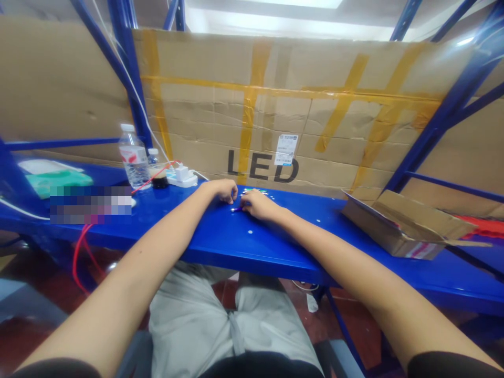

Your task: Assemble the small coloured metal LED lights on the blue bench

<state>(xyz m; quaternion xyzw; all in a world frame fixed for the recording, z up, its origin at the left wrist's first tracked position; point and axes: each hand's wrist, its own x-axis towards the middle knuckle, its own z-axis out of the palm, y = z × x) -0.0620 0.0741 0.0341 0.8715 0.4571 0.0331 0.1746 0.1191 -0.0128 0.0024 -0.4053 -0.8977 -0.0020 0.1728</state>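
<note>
On the blue tabletop point(220, 236), my right hand point(258, 203) is closed around a slim purple pen point(236, 210), whose pale end sticks out to the left. My left hand point(226, 190) is just left of it, fingers curled down in a loose fist; whatever it may hold is hidden. Behind my right hand lie several thin green and white pen-like pieces point(255, 191), partly covered by it and too small to make out well. The two hands are close together but apart.
A large cardboard sheet marked LED point(197, 121) stands along the back edge. To the left are a water bottle point(134, 160), a small dark-liquid bottle point(159, 181), a white power strip point(183, 178) and a green packet point(59, 181). An open cardboard box point(394, 231) sits right.
</note>
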